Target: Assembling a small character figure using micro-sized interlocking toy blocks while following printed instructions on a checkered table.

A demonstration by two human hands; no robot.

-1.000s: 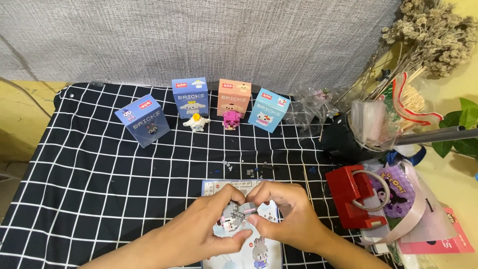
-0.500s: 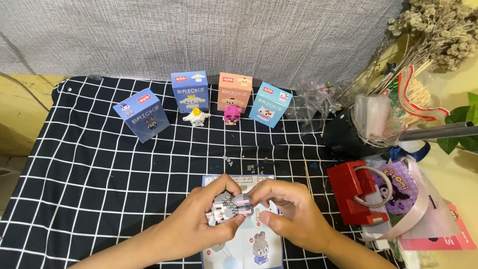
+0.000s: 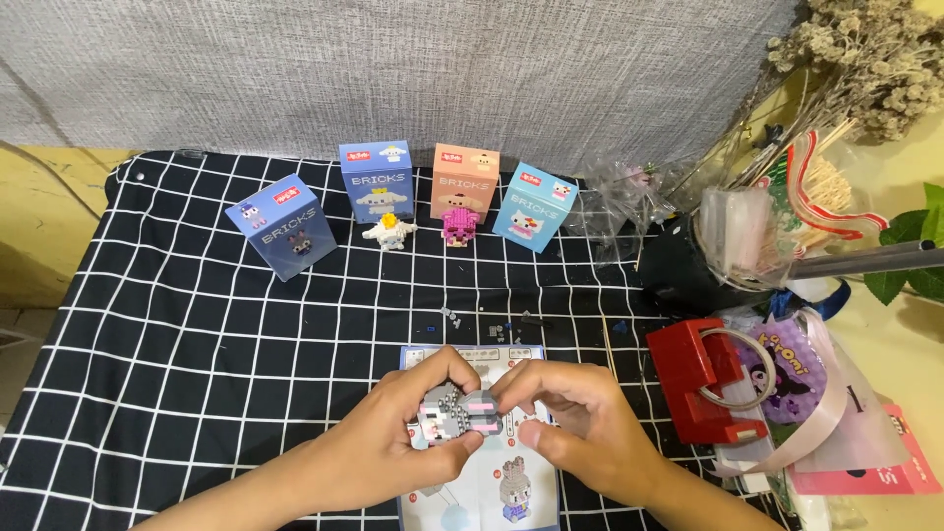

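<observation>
While both the left hand (image 3: 393,438) and right hand (image 3: 580,433) pinch the small grey brick figure (image 3: 457,413) at lower centre of the frame, assembly seems mid-way, and pressing the next brick calls for a steady grip.

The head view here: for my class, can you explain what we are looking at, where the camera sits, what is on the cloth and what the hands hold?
The camera is worn on a person's head and looks down at their own two bare hands; there is no machine. The left hand and the right hand together hold a small grey brick figure, with fingers from both sides touching it. Beneath them lies an illustrated instruction sheet on a black cloth with a white grid. At the back stand four small boxes: two blue, one peach and one light blue. In front of them are a white brick figure and a pink brick figure. Tiny loose pieces are scattered mid-cloth. On the right is a red holder and plastic bags.
</observation>
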